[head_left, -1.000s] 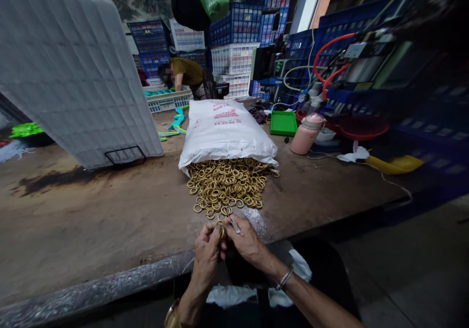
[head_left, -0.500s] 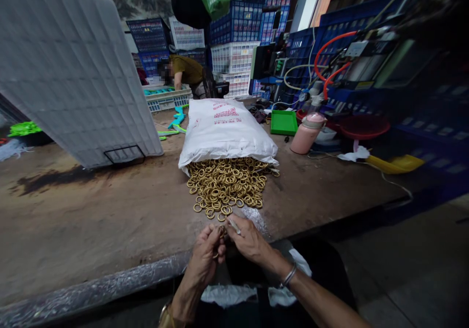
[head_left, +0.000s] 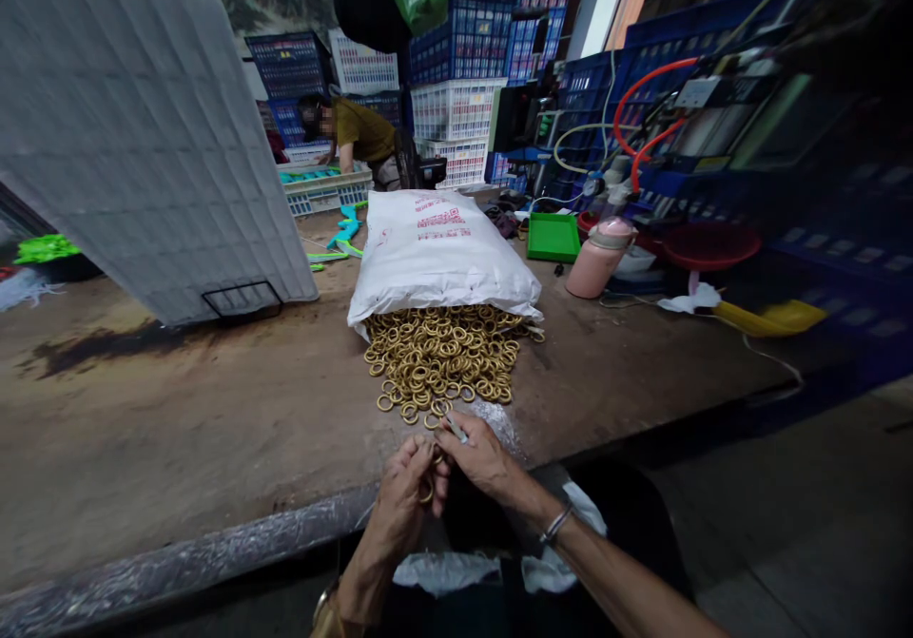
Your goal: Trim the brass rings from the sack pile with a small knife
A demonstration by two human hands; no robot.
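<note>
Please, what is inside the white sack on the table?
Gold-coloured rings lie at the open mouth of the white sack. Whatever lies deeper inside is covered by the sack itself and cannot be seen.

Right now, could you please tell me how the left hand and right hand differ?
The left hand holds at least one gold ring; the right hand holds a slim grey tool. The left hand has a gold-coloured band at its wrist, the right hand a silver-coloured bracelet. Both hands are ungloved, fingertips close together near the edge of the table.
</note>
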